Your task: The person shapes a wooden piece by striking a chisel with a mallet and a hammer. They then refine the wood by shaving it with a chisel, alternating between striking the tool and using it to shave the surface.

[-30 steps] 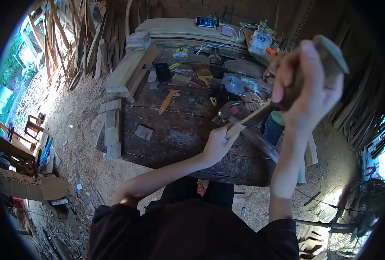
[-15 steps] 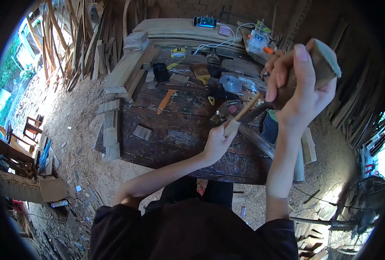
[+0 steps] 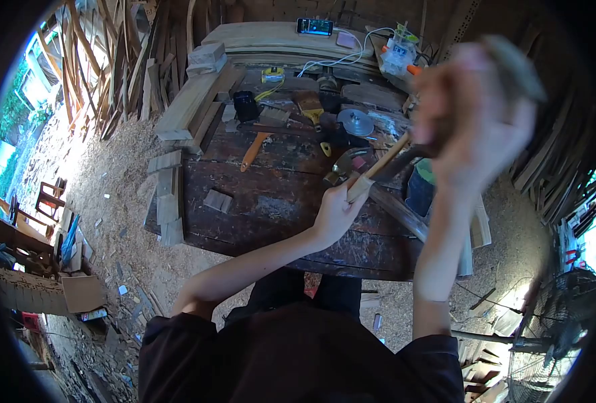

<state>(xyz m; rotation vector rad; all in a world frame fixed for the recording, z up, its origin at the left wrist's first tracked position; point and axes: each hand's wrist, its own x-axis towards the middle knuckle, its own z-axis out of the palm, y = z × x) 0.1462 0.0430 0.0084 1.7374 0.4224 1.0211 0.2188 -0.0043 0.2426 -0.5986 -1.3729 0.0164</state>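
My left hand (image 3: 338,205) is closed round a pale wooden piece (image 3: 359,188) above the front right of the dark workbench (image 3: 244,211). A thin wooden stick (image 3: 388,157) runs up from that piece toward my other hand. Raised at the upper right, my right hand (image 3: 476,121) is smeared by motion and wrapped round a brownish block (image 3: 513,70) with a paler edge. A dark bar (image 3: 403,163) reaches from the left hand's piece toward the right hand; its far end is hidden.
On the bench lie an orange-handled tool (image 3: 254,152), a brush (image 3: 309,111), a clear disc (image 3: 356,122), a tape measure (image 3: 272,74) and a small wood block (image 3: 217,201). A phone (image 3: 315,27) stands at the back. Stacked boards (image 3: 187,114) line the left edge.
My right hand has moved slightly right with the block and is now blurred. My left hand has shifted only a little. The whole view has tilted slightly.
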